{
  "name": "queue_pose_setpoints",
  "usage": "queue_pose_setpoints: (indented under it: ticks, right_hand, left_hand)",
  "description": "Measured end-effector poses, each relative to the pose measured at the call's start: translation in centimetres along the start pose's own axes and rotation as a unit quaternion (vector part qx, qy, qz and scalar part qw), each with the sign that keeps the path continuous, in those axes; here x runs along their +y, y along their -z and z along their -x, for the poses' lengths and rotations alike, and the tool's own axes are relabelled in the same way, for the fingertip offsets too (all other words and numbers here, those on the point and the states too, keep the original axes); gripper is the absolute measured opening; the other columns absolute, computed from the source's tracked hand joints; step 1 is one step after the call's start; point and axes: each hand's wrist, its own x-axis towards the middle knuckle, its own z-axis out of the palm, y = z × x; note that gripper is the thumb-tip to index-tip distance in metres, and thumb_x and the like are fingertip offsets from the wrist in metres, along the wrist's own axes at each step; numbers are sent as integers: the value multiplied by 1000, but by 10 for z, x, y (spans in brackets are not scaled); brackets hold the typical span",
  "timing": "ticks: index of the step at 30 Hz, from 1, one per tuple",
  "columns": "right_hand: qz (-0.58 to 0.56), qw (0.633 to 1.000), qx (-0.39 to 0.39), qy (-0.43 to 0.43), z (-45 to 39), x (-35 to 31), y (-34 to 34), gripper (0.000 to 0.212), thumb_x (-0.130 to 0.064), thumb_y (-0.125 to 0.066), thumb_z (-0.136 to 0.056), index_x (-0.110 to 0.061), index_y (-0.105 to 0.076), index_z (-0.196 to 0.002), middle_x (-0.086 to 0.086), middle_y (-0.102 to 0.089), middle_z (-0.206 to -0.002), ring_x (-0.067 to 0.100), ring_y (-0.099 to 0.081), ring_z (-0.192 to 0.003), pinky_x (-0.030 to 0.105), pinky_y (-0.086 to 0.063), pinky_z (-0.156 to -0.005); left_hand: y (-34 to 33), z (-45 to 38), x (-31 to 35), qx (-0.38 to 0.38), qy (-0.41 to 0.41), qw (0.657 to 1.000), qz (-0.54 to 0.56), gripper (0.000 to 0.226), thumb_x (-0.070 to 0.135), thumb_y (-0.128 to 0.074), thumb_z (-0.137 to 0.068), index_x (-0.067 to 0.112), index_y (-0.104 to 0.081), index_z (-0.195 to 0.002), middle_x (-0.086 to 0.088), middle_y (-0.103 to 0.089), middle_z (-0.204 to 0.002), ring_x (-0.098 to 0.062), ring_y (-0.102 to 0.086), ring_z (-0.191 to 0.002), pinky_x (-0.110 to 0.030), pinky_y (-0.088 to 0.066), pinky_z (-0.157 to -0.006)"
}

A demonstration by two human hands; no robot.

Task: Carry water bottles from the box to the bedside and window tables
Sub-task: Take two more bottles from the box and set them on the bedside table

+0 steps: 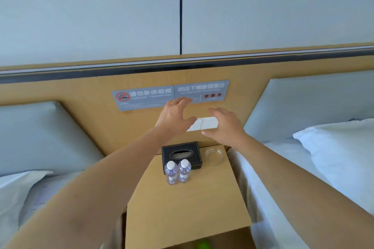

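Standing two water bottles (178, 172) upright on the bedside table (188, 206), you hold nothing in either hand.

The bottles sit touching side by side, just in front of the black tissue box (182, 153), near the glass ashtray (215, 156); in my judgement this keeps them reachable from both beds. Your left hand (174, 116) and right hand (224, 125) are raised above the table before the wall socket panel (204, 124), fingers spread and loosely bent, palms facing each other, empty.
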Motion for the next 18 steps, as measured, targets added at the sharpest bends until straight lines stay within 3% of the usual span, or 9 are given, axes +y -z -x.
queue_pose_setpoints:
  ticks: [9,18]
  right_hand:
    - [58,975,129,-174,109,36,73,91,-59,-71,-84,-29,-28,-158,7,-28,-165,33,-28,-148,50,-33,-115]
    - [46,884,237,-401,318,100,105,95,-63,-69,-83,-32,-22,-160,4,-22,-168,31,-22,-151,50,-28,-117]
  left_hand:
    - [-13,-17,121,-68,-209,975,0,68,44,-68,-92,21,-44,-152,-5,-46,-155,-31,-38,-143,-48,-34,-114]
    - [-88,75,302,-195,-408,891,33,73,41,-73,-90,19,-43,-153,-6,-42,-157,-30,-33,-146,-44,-33,-117]
